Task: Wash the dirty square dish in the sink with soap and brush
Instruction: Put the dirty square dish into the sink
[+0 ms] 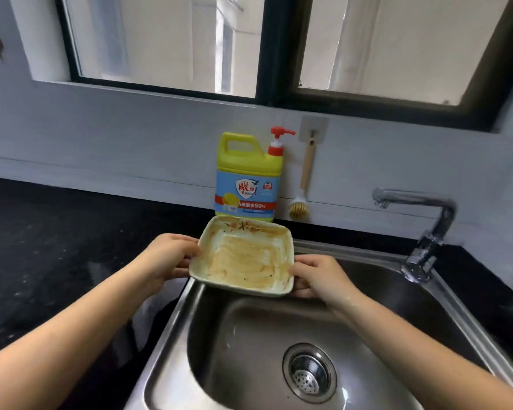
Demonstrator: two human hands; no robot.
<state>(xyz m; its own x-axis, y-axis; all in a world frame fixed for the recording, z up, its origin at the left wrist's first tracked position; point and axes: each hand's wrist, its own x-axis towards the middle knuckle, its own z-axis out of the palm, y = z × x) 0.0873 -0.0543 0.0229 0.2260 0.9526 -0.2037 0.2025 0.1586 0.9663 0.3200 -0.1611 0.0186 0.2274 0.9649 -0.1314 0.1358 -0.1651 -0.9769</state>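
A person holds the square dish (243, 258) with both bare hands over the back left corner of the sink (356, 253), tilted so its inside faces the camera. The left grip (166, 255) clasps the dish's left edge, thumb on the rim and fingers curled beneath. The right grip (317, 276) clasps the near right corner the same way. The dish is pale with a flower pattern along its far rim, and orange-brown smears cover its floor and sides. Its near edge seems to hang clear of the sink rim, though the angle makes this hard to confirm.

Behind the dish, a yellow soap bottle (248, 179) with a red pump stands upright on the dark surface (42, 247) against the wall. Just to its right, a wooden-handled brush (301, 199) hangs bristles-down from a wall hook (313, 128). The faucet (421, 220) stands at the sink's right back corner, its spout pointing left. The drain strainer (308, 372) sits in the basin floor.
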